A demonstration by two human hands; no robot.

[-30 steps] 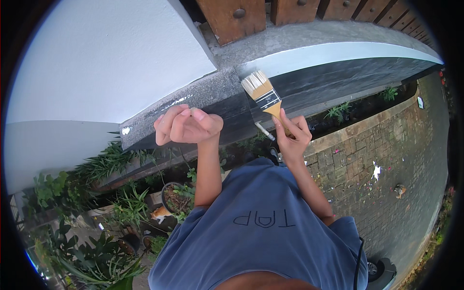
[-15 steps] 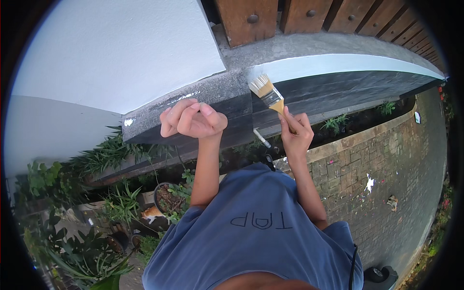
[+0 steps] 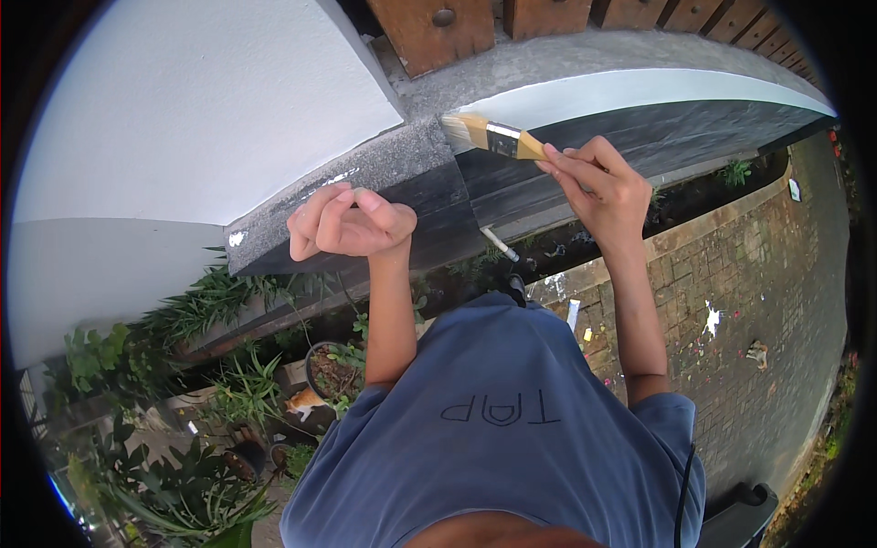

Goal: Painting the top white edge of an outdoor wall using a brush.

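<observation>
My right hand pinches the yellow wooden handle of a flat paintbrush. The brush lies nearly level, its whitish bristles pointing left against the left end of a white painted band on the low wall. Just left of the bristles begins a rough grey stone ledge with a few white paint marks. My left hand is raised in front of that ledge, fingers curled in toward the thumb, and nothing shows in it.
A white wall block rises at the left, and brown wooden slats stand above the ledge. Below are dark wall tiles, a planting strip, a potted plant, an orange-and-white cat and brick paving with a white splash.
My right hand has moved right and slightly up, turning the brush from a slant to nearly level. Its bristles have shifted left and up. My left hand keeps its curled pose.
</observation>
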